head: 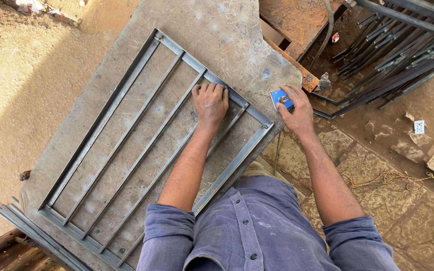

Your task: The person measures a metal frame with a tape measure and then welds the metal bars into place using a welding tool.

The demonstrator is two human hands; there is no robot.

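The left hand (210, 103) presses flat, fingers curled over the far rail of a steel window grille (126, 150) lying on a stone slab (227, 35). The right hand (296, 111) pinches a small blue block (281, 98) at the slab's edge, just beside the grille's corner.

**Colours and surface patterns as observed**

Metal frame (141, 145): dull grey steel, bars streaked darker along their length. Slab (227, 30) beneath it: pale grey, mottled with whitish chalky smudges and a few bluish spots. Small object (280, 98) under the right hand (297, 113): bright blue with a white patch. Shirt (257, 231): faded blue-violet, dark buttons. Rusted plate (297, 17): orange-brown. Stacked rods (398, 50): dark grey to black. Ground (21, 100): sandy tan, sunlit at left. Paving (418, 221): brown-grey stone, irregular joints. Cord (383, 178): yellowish tangle. Small white block (419, 126) on the dirt
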